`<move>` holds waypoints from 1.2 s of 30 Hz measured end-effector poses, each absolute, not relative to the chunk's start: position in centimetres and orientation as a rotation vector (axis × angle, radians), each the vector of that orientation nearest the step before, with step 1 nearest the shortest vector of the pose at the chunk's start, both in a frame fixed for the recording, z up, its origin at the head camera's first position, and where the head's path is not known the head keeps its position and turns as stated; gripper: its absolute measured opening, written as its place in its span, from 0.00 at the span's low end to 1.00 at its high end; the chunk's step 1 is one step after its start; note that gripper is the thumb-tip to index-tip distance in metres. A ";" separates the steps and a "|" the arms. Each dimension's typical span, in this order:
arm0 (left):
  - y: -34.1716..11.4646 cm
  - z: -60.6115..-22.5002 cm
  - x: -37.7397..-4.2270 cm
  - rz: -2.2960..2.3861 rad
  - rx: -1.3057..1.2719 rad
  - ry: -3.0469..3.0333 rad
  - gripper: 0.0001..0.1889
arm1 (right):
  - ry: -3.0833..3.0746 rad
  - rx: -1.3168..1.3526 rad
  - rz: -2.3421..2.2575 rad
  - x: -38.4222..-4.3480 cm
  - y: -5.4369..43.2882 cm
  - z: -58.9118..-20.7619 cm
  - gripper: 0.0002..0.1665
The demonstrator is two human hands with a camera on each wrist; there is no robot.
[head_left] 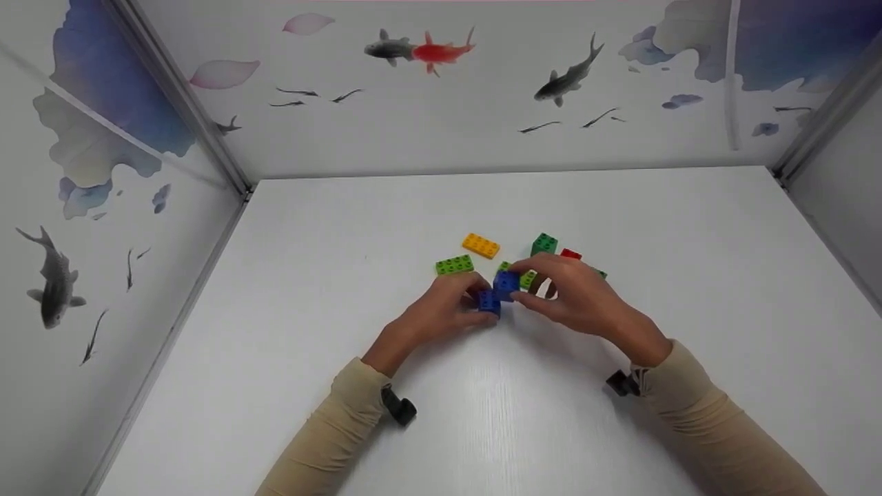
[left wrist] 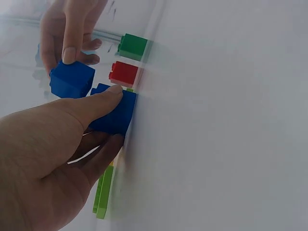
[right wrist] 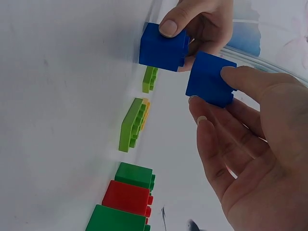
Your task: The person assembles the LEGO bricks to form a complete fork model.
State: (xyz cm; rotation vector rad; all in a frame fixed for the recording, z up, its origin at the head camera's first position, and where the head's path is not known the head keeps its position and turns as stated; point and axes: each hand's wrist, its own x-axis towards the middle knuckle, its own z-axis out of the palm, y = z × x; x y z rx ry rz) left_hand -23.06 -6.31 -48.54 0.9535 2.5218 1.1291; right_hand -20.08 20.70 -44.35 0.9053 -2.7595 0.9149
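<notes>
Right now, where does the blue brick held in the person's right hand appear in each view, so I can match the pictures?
Head: the blue brick is slightly right of and below centre, held by the right hand.
Left wrist: upper left, above and left of the other blue brick.
Right wrist: upper half, right of centre.
Shared landmark: the red brick, partly hidden in the head view.

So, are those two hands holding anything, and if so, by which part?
Yes: the left hand pinches a blue, box-shaped plastic brick by its sides; the right hand pinches a second blue, box-shaped brick, also by its sides.
</notes>
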 end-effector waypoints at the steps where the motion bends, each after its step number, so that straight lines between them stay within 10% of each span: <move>1: -6.2 -48.6 -23.0 1.133 0.955 2.520 0.20 | -2.754 0.920 0.921 -20.1 20.7 -44.4 0.28; 36: -5.1 -48.9 -22.2 1.126 1.002 2.573 0.24 | -2.716 1.032 1.030 -20.0 20.1 -44.8 0.23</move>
